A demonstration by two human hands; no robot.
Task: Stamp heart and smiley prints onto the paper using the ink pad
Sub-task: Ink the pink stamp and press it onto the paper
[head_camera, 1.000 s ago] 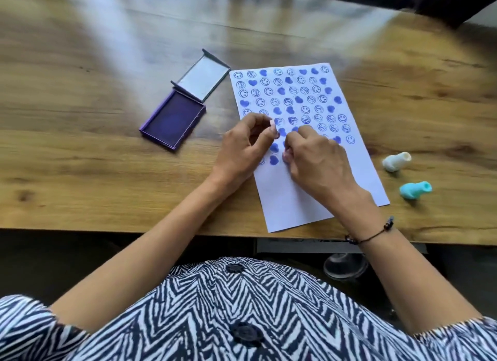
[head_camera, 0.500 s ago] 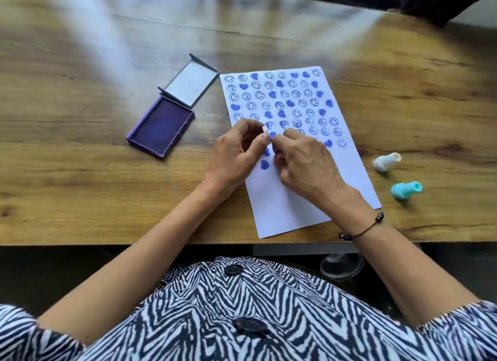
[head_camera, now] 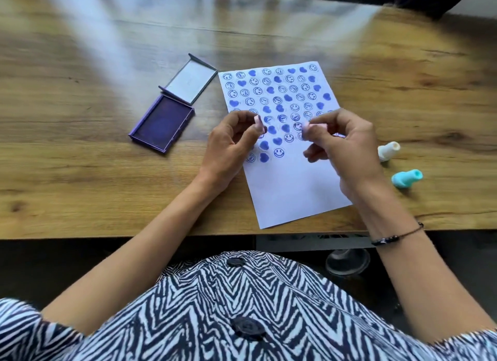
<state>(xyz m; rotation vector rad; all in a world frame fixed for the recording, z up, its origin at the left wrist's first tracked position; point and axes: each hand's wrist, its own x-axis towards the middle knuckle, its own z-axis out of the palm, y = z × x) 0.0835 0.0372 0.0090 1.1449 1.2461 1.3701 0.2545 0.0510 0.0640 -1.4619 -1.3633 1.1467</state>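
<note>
A wood-grain bench (head_camera: 80,172) with pale streaks of light across its far side carries the paper (head_camera: 293,188), its upper half filled with blue heart and smiley prints, and the open purple ink pad (head_camera: 162,125) lying to its left. Above the prints the left hand (head_camera: 231,145) pinches a small pale stamp (head_camera: 257,122) and the right hand (head_camera: 347,145) pinches another pale piece (head_camera: 313,126), both grips closed. A white stamp (head_camera: 387,150) and a teal stamp (head_camera: 406,178) lie just right of the sheet, the floor beyond the near edge dark

Bright daylight glare streaks table (head_camera: 80,159); edges blurred, w/ wide-angle warp.
</note>
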